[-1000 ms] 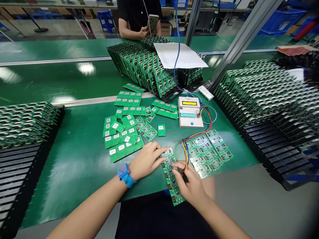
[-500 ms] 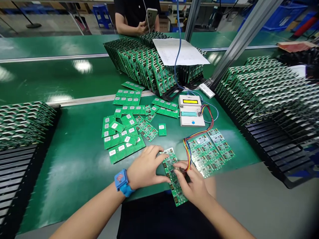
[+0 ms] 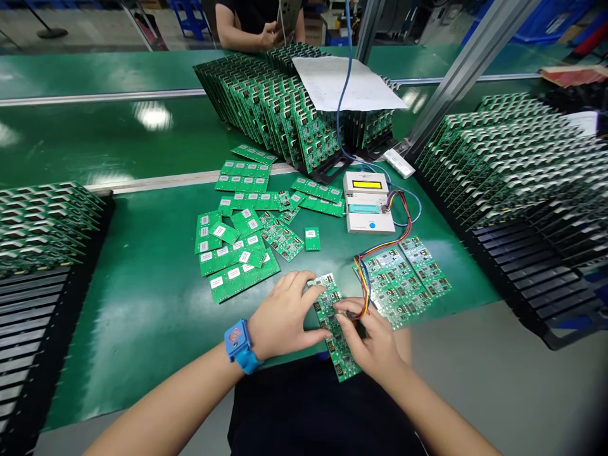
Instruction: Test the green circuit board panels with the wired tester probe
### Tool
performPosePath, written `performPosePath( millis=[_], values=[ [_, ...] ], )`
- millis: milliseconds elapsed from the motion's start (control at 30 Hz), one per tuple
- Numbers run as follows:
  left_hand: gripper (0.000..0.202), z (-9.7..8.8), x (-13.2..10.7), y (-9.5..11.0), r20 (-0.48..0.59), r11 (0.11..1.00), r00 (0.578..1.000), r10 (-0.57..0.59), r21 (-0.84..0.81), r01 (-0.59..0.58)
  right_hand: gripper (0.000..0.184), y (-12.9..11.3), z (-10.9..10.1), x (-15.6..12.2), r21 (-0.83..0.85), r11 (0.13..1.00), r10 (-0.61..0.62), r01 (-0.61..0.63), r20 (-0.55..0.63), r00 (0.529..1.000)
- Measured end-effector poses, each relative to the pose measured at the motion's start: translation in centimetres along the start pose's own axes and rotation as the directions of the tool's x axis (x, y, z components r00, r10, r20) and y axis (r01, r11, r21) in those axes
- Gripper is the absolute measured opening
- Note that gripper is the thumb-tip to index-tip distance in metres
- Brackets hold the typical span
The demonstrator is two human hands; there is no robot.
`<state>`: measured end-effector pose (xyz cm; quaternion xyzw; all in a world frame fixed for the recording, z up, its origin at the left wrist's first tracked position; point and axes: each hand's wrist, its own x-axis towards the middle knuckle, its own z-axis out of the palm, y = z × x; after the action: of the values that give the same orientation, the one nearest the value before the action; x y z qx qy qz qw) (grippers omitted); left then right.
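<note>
A long green strip of small circuit boards point(image 3: 335, 329), lying just in front of the white programmer box point(image 3: 368, 210), is pinned by the spread left hand point(image 3: 285, 316) while the right hand point(image 3: 373, 342) pinches a multicoloured-wire probe point(image 3: 363, 297) onto it; programming is judged underway, the adjacent board's contacts needing alignment next.

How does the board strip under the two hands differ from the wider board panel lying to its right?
The board strip is narrow and overhangs the table edge; the board panel is wider and lies fully on the mat. The left hand and right hand press the strip; nobody touches the panel. Both are green and component-side up.
</note>
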<state>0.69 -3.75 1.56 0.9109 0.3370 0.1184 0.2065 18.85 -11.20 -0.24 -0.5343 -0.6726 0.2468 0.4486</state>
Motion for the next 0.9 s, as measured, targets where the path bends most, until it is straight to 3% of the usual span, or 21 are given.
performPosePath(
  millis=[233,400,500,900],
  values=[
    [0.055,0.3,0.2,0.0,-0.053,0.998,0.998,0.016,-0.059,-0.019,0.017,0.0,-0.4,-0.1,0.036,0.985,0.167,-0.168,0.009,0.986],
    [0.050,0.2,0.5,-0.7,-0.112,0.998,0.994,-0.007,-0.069,0.000,0.019,-0.3,-0.3,0.0,0.220,0.935,0.292,-0.280,-0.024,0.956],
    [0.048,0.2,0.5,-1.0,-0.115,0.997,0.993,-0.018,-0.078,0.009,0.018,-0.5,-0.4,-0.1,0.272,0.918,0.314,-0.289,-0.054,0.948],
    [0.046,0.2,0.5,-0.8,-0.097,0.995,0.995,-0.031,-0.093,0.022,0.019,0.9,-0.6,-1.5,0.120,0.959,0.256,-0.258,0.037,0.966]
  ],
)
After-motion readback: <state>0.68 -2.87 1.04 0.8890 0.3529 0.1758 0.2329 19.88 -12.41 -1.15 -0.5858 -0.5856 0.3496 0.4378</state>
